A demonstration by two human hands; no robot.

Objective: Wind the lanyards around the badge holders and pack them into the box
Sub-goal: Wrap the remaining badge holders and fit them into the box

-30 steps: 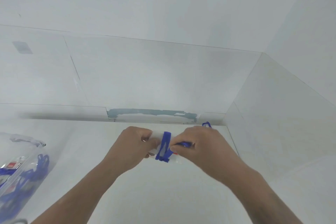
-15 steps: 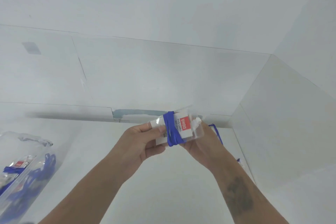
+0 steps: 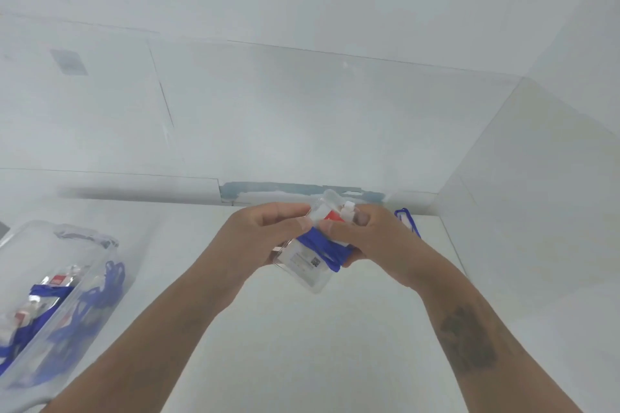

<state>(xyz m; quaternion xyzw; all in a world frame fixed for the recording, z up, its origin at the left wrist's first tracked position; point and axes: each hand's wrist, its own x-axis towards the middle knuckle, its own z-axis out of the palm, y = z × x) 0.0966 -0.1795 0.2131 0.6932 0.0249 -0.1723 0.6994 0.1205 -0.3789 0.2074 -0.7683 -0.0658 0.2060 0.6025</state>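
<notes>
Both hands are closed on the clear badge holder (image 3: 307, 261), held up over the white table (image 3: 302, 345): the left hand (image 3: 265, 235) pinches its upper left edge while the right hand (image 3: 369, 235) presses a thumb onto the blue lanyard (image 3: 323, 245) wound around its middle. A loose loop of strap trails behind the right wrist, so if that thumb lifts too soon, I'd expect the turns to slacken and slide off the slick plastic. The clear box (image 3: 67, 278), already holding wrapped holders, sits well apart at the left.
</notes>
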